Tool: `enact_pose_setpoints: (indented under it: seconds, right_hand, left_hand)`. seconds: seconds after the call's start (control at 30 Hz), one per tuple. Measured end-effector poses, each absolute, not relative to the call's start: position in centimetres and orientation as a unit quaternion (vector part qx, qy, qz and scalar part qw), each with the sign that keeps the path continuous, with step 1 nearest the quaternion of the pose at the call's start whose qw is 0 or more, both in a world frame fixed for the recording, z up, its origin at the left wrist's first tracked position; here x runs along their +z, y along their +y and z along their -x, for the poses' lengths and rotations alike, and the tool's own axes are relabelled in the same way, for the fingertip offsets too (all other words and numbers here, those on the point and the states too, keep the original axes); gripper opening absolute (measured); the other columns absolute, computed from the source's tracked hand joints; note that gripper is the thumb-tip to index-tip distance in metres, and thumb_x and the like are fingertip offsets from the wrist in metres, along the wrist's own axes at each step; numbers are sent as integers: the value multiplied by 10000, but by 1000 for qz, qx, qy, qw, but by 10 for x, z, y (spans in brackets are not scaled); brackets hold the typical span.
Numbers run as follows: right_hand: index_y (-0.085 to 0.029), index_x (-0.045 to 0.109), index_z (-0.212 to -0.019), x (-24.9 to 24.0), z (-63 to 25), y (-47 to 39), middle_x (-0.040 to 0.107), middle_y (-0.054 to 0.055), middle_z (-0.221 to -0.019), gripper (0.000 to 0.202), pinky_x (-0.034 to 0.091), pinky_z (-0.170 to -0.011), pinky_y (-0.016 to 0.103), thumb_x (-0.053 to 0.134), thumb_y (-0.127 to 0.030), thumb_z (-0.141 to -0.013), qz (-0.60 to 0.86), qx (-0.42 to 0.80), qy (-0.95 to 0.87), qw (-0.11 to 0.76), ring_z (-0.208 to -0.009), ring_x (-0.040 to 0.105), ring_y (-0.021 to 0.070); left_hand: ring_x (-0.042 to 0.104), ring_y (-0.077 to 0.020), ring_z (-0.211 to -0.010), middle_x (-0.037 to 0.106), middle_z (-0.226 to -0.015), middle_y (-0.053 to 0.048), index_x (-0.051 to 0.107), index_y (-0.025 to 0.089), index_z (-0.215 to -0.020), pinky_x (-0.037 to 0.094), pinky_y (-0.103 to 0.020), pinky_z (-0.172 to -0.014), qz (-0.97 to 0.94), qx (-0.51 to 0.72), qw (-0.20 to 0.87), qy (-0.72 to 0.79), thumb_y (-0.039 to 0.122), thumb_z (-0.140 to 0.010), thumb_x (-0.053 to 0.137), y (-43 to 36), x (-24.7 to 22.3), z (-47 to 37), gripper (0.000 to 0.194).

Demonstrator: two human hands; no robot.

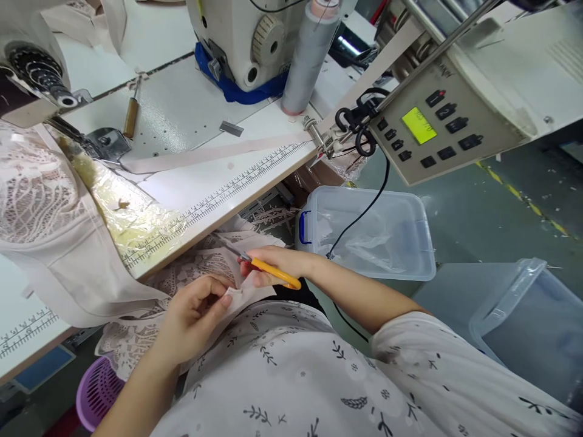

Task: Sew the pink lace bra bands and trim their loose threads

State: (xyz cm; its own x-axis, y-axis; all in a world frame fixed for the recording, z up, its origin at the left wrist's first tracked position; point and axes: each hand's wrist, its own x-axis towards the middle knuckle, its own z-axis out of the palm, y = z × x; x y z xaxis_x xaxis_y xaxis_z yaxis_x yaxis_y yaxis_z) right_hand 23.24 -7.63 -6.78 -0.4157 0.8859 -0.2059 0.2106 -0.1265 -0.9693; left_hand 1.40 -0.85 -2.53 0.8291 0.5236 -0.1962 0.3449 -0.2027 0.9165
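Observation:
My left hand pinches the edge of a pale pink fabric piece above my lap, its fingers closed. Just right of it, my right hand is wrapped round scissors with yellow handles; their metal blades point up and left, over lace cloth below the table edge. A pale lace garment lies across the table's left part and hangs down toward my lap. Whether the blades touch any cloth cannot be made out.
The white table has a printed ruler edge. On it stand a sewing machine, thread cone and wooden-handled tool. A control panel overhangs at right. Below are clear bins and a purple basket.

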Motion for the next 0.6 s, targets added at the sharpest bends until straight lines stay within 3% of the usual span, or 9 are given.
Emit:
enact_pose_setpoints:
  seconds: [0.13, 0.33, 0.47, 0.6]
  right_hand:
    - [-163, 547, -872, -71, -228, -70, 568, 26, -857, 364, 440, -693, 263, 639, -496, -757, 398, 579, -671, 236, -775, 522, 148]
    - [-185, 461, -722, -69, -218, -70, 439, -31, -704, 372, 375, -589, 213, 626, -516, -759, 366, 552, -719, 212, -647, 434, 108]
    - [-183, 432, -697, -65, -216, -77, 459, -19, -700, 251, 323, -554, 216, 568, -348, -828, 419, 498, -739, 171, -617, 411, 106]
    - [-178, 451, -688, -59, -215, -86, 541, 10, -730, 144, 301, -550, 225, 521, -170, -813, 466, 451, -752, 119, -624, 425, 116]
  left_hand:
    - [619, -172, -705, 660, -824, -71, 573, 201, -730, 506, -290, -588, -768, 80, 583, 254, 231, -859, 518, -9, -11, -5, 143]
    - [626, -157, -712, 663, -819, -44, 589, 213, -743, 511, -261, -589, -764, 164, 555, 285, 169, -841, 537, -8, -3, 6, 119]
    - [606, -138, -689, 646, -822, -35, 569, 210, -734, 485, -220, -529, -744, 214, 540, 330, 170, -836, 553, -8, -5, 11, 110]
    - [583, -116, -640, 633, -828, -25, 561, 205, -721, 467, -196, -484, -729, 215, 542, 357, 177, -832, 563, -8, -6, 11, 115]
